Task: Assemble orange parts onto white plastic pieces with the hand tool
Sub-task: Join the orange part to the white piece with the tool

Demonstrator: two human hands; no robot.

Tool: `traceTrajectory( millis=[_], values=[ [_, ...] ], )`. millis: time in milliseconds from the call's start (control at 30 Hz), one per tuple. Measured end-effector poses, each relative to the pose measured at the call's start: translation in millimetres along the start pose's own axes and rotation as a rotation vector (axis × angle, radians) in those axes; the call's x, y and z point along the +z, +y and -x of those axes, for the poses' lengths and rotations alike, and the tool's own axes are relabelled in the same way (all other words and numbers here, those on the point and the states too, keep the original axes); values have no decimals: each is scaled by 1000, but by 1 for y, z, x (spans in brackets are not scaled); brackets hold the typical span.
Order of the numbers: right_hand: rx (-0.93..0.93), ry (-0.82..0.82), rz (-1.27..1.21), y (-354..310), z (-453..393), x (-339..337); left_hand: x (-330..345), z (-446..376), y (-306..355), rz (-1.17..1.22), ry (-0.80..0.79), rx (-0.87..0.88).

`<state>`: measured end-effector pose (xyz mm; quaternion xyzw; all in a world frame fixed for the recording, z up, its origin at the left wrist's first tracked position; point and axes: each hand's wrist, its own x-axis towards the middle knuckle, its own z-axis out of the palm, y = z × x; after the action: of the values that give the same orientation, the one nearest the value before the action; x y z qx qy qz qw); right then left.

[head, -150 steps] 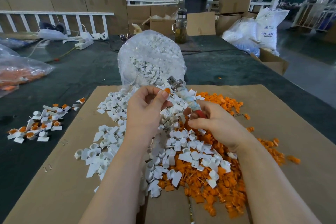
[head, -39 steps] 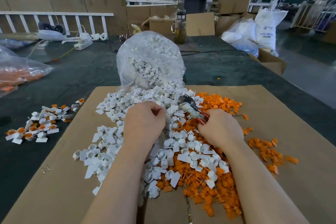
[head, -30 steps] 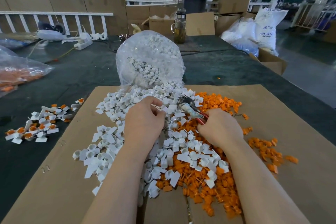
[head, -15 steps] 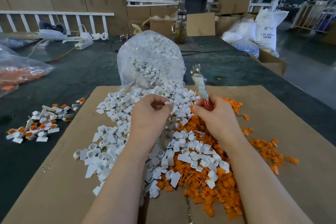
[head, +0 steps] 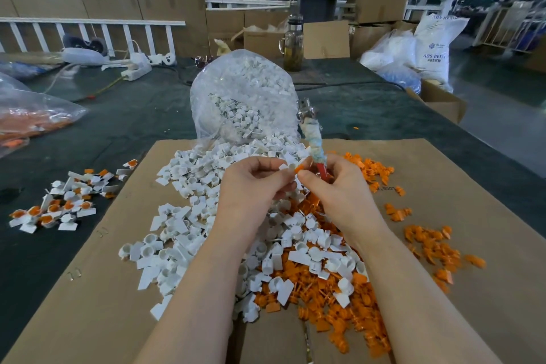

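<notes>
Fingertips meet above the white pile (head: 189, 224): our left hand (head: 254, 189) pinches a white piece (head: 284, 167), our right hand (head: 336, 189) (gripping the upright hand tool (head: 313, 139)) pinches the orange part (head: 299, 169) touching its right.

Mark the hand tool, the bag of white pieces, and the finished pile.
hand tool (head: 313, 139): head view, cloth-wrapped shaft.
bag of white pieces (head: 245, 91): head view, clear front.
finished pile (head: 59, 204): head view, middle.
</notes>
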<state>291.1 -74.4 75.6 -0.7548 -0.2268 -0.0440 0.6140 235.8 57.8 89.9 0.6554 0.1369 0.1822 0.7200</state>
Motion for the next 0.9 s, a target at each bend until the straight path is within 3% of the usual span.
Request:
traceTrajectory(
  millis=[900],
  values=[
    [-116, 172, 246, 0, 1, 3, 2, 3, 0, 75, 20, 7]
  ],
)
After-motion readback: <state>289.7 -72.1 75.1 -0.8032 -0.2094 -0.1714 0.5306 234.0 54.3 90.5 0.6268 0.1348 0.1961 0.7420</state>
